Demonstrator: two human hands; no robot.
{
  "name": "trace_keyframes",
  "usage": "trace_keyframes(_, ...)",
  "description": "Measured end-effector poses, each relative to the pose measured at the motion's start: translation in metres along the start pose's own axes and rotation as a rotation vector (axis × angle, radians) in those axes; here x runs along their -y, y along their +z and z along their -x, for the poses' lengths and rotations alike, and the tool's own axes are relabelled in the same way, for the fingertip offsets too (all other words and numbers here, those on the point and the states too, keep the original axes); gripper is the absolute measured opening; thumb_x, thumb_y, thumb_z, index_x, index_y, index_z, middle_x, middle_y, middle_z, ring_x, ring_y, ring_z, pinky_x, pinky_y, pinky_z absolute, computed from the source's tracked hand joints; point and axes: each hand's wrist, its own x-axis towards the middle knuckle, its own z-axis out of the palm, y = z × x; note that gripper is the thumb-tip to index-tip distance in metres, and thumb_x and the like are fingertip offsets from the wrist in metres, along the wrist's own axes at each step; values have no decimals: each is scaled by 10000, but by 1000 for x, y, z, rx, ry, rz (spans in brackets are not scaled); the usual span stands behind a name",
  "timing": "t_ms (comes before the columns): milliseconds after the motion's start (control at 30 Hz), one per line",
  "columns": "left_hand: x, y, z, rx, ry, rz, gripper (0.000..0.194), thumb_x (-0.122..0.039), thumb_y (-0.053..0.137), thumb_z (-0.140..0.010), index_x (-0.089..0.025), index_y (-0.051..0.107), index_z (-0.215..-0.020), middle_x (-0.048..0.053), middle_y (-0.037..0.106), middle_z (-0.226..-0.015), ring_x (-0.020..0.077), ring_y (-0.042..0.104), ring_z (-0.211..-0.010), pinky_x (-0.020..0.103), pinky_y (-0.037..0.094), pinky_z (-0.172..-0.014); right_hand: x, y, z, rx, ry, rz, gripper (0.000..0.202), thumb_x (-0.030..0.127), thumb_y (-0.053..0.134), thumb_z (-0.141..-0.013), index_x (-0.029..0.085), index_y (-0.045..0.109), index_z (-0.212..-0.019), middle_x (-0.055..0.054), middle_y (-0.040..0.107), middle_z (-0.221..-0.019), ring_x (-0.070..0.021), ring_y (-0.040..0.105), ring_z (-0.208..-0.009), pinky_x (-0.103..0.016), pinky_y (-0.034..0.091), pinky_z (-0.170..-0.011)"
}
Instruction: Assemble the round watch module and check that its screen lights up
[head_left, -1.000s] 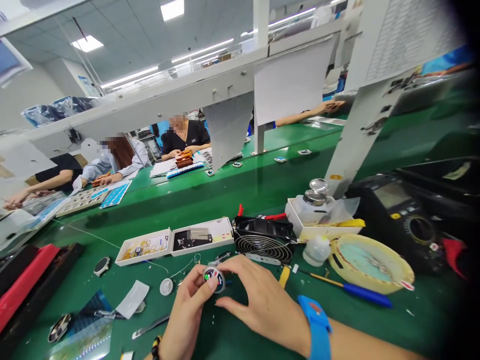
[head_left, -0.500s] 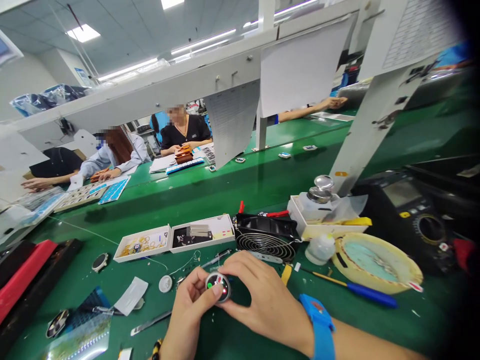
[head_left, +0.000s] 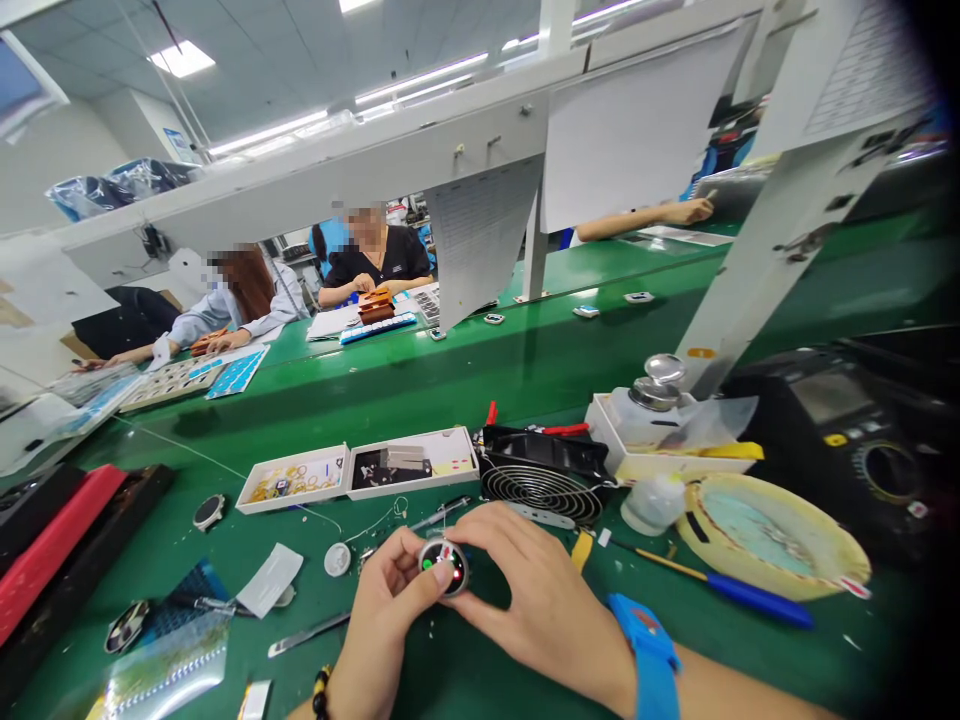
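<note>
A round smartwatch body [head_left: 433, 550] with a metal rim and a lit dark screen is held between my two hands, low over the green bench. Green and red marks glow on its face. My left hand [head_left: 391, 605] grips it from the left, its thumb lying on the screen. From the right, my right hand [head_left: 536, 605] pinches the rim between thumb and fingers. A blue band circles my right wrist. Just left of the hands lie a small white disc [head_left: 337, 559] and metal tweezers [head_left: 309, 635].
Behind my hands stand a white parts box [head_left: 412, 462] and a black fan [head_left: 544, 490]. To the right are a blue-handled tool [head_left: 759, 600], a yellowish dish [head_left: 780, 535] and a clear bottle [head_left: 652, 503]. Another watch body [head_left: 209, 512] lies left. Co-workers sit across the bench.
The whole view has shifted a little, so the bench things appear farther right. Both hands keep the same hold on the smartwatch body, the left thumb still on its screen.
</note>
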Motion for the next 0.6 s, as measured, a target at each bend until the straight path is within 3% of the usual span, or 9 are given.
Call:
trace_keyframes(200,2,-2,-1,14,1,-27,453,-466,775,-793,-137,463,-782,15,556,-789,106,465,-771,242,378,-748,-3,-3,-2,8,-29,31,320,248,737,-882,225,568,-1153,-23,597,-1064,-168,544,-965,-331,469,-793)
trace_keyframes(600,1,0,-1,9,22,-29,415,-437,782,-801,-138,496,-831,12,579,-847,100,519,-832,225,429,-801,-6,-4,-2,32,-50,83,325,203,695,-911,227,544,-1198,-36,597,-1093,-181,544,-986,-347,478,-802)
